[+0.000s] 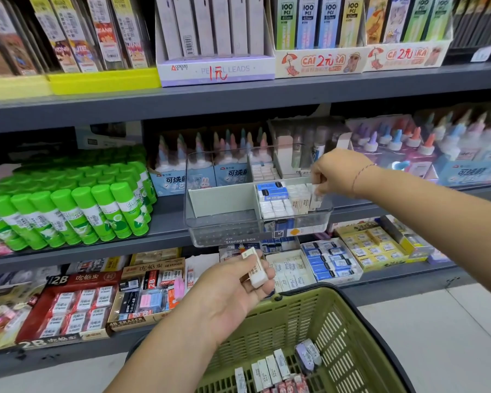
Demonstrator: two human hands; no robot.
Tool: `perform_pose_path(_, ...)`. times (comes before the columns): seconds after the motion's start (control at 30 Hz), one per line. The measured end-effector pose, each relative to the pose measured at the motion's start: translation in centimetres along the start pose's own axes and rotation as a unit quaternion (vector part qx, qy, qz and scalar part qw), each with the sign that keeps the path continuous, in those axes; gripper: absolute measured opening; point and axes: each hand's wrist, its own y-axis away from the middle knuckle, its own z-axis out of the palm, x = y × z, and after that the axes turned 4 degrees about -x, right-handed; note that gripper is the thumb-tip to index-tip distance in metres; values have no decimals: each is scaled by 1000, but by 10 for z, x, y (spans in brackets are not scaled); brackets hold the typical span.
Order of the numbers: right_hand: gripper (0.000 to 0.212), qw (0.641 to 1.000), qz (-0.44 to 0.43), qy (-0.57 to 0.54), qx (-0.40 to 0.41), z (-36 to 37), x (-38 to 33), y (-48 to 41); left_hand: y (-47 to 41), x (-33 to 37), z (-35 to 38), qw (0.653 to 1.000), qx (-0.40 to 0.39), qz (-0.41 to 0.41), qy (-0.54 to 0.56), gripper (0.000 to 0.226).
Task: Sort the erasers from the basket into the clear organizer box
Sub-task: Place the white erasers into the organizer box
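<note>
My right hand [333, 173] reaches over the far right end of the clear organizer box [224, 231], fingers curled downward and pinching a small wrapped eraser [315, 197]. That eraser stands upright in the box's front right compartment, against the right wall. I cannot tell whether it touches the floor of the box.

My left hand [233, 293] is lower, palm up, just in front of the box and above the near rim of the green basket [338, 319]. Its thumb and fingers grip a white eraser [255, 269], tilted with one end pointing up and left.

The box sits on the middle shelf [167, 222], its front marked "Storage box". Its front right compartment also holds blue-wrapped erasers [272, 191] at the back, plain white ones in front of them, and a row of pale sleeved ones beside my right hand. A rear compartment holds more small white erasers.

In the bottom of the basket lie loose erasers [270, 367], most side by side in a row.

On the shelf left of the box stand green-capped glue sticks [68, 211].
</note>
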Motion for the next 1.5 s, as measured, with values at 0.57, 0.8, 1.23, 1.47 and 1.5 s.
perform_pose_path(0.57,21,973,38,-187,133,8,-39,45,4,5,-1,999,21,30,37,38)
perform_pose_path(0.8,20,704,16,-703,-103,22,-125,109,5,1,4,995,-14,87,-37,14)
perform_pose_path(1.23,13,936,36,-331,117,2,-11,44,-23,23,-49,467,148,346,-800,75)
perform_pose_path(1.47,19,976,-21,-205,68,30,-20,9,-33,13,-57,436,116,322,-833,72)
perform_pose_path(1.5,19,977,-23,-199,72,33,-21,7,-33,13,-57,433,115,319,-835,71)
